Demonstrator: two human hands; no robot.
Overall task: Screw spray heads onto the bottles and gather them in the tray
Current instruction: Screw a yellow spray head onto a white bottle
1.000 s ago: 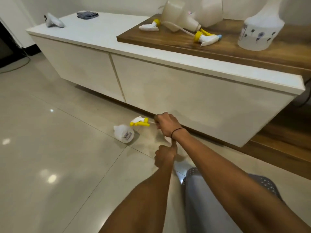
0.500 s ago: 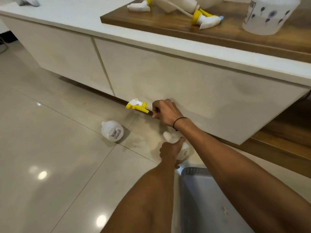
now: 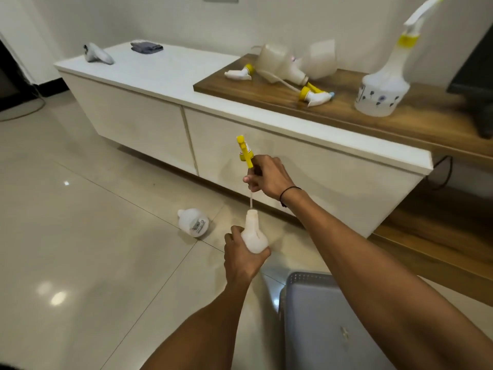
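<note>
Near the frame's centre, the right hand (image 3: pixel 269 178) gripped a yellow spray head (image 3: pixel 245 152), which stood out above its fingers while the dip tube (image 3: pixel 251 200) hung below, its tip at the neck of a white bottle (image 3: pixel 253 235). The left hand (image 3: pixel 241 256) clasped that bottle from beneath, directly below the right. The grey tray (image 3: pixel 301 281) sat at lower right, and a second bottle (image 3: pixel 192 222) lay on the floor left of the hands.

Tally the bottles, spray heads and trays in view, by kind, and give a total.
Bottles: 5
Spray heads: 4
Tray: 1
Total: 10
</note>
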